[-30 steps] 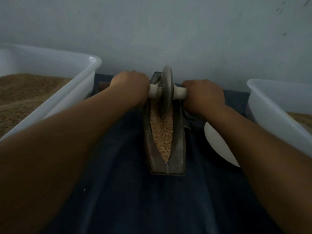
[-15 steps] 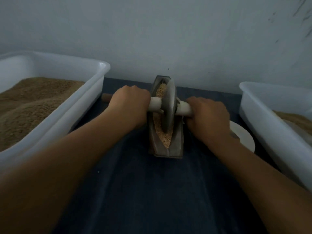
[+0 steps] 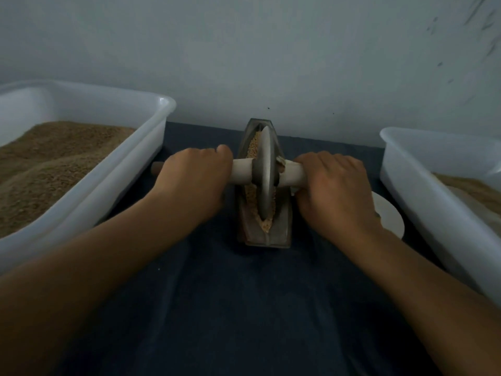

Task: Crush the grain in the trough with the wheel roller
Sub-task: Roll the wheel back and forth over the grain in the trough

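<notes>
Both-handed, left hand [image 3: 193, 183] and right hand [image 3: 334, 191] curl round the wheel roller [image 3: 265, 172] axle — trough [image 3: 282, 226] between them, tubs [image 3: 151, 142] flanking outside.

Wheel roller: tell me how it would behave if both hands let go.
The wheel roller would probably tip sideways: its thin disc stands on edge in the narrow trough. It looks metal, likely heavy. Loose grain offers little bracing.

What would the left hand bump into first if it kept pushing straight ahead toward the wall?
Probably nothing until the wall. The left hand grips the roller handle beside the trough, and only dark cloth shows ahead, though depth is hard to judge.
</notes>
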The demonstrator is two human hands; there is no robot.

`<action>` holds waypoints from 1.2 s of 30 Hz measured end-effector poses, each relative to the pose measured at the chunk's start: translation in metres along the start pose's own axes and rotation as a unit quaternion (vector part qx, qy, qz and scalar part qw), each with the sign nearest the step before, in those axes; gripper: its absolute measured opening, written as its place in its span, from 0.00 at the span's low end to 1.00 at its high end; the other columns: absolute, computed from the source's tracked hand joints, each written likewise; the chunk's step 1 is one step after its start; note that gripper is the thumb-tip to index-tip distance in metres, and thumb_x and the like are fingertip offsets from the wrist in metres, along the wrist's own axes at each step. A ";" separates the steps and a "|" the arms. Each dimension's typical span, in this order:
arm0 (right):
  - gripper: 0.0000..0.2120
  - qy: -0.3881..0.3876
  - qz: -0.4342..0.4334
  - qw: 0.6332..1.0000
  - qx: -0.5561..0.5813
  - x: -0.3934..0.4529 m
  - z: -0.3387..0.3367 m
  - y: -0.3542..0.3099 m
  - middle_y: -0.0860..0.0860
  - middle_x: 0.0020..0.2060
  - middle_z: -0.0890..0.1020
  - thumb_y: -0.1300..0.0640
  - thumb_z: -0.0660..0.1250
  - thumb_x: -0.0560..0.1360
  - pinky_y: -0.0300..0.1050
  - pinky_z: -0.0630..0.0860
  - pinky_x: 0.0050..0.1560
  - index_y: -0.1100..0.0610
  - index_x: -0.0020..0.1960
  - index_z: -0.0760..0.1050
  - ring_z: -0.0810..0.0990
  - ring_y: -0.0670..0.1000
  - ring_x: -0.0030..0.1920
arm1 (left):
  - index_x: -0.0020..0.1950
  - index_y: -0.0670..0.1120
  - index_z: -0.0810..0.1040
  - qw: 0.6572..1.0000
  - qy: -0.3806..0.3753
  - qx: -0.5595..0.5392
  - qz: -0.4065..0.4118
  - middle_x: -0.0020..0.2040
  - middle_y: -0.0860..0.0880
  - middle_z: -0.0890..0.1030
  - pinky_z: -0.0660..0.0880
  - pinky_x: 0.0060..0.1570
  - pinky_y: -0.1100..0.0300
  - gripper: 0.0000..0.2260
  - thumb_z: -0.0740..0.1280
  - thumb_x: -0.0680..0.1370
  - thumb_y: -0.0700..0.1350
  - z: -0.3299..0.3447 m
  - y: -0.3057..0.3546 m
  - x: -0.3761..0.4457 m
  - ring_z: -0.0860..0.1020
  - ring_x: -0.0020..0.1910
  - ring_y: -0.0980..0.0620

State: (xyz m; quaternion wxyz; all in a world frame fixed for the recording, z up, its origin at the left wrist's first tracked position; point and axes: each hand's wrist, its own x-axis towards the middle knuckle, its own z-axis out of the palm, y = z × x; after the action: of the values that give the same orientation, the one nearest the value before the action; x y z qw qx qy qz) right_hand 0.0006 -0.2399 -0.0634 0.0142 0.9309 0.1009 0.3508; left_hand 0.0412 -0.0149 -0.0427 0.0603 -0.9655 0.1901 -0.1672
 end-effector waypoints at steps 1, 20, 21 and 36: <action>0.11 -0.008 0.002 1.000 -0.003 0.002 0.006 0.003 0.53 0.42 0.80 0.56 0.70 0.69 0.49 0.66 0.46 0.56 0.51 0.78 0.77 0.56 0.42 | 0.51 0.48 0.63 1.000 0.011 0.003 0.002 0.47 0.47 0.79 0.70 0.34 0.54 0.19 0.72 0.73 0.49 0.004 0.001 0.006 0.74 0.38 0.49; 0.07 -0.168 0.047 0.978 -0.112 0.107 0.064 0.033 0.51 0.43 0.82 0.52 0.70 0.70 0.41 0.53 0.29 0.48 0.48 0.80 0.74 0.55 0.37 | 0.62 0.46 0.68 0.994 -0.044 -0.092 -0.029 0.53 0.43 0.79 0.72 0.43 0.49 0.21 0.72 0.73 0.47 0.038 -0.015 0.105 0.78 0.50 0.41; 0.06 -0.161 0.046 0.980 -0.109 0.102 0.064 0.033 0.51 0.43 0.82 0.51 0.70 0.71 0.41 0.53 0.29 0.49 0.48 0.80 0.77 0.55 0.39 | 0.61 0.46 0.68 0.995 -0.039 -0.085 -0.031 0.53 0.43 0.79 0.72 0.42 0.49 0.20 0.72 0.74 0.47 0.037 -0.014 0.102 0.78 0.50 0.42; 0.10 -0.043 0.031 0.999 0.009 0.007 -0.001 0.003 0.48 0.40 0.81 0.52 0.69 0.69 0.46 0.61 0.42 0.48 0.51 0.79 0.78 0.55 0.41 | 0.57 0.49 0.65 0.994 0.024 -0.106 0.003 0.44 0.49 0.79 0.70 0.35 0.54 0.20 0.72 0.73 0.49 0.009 -0.003 0.010 0.73 0.37 0.50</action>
State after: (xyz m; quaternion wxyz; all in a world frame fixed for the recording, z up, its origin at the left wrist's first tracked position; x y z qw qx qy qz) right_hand 0.0062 -0.2415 -0.0578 -0.0010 0.9480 0.0749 0.3095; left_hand 0.0544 -0.0156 -0.0474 -0.0466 -0.9615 0.2115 -0.1690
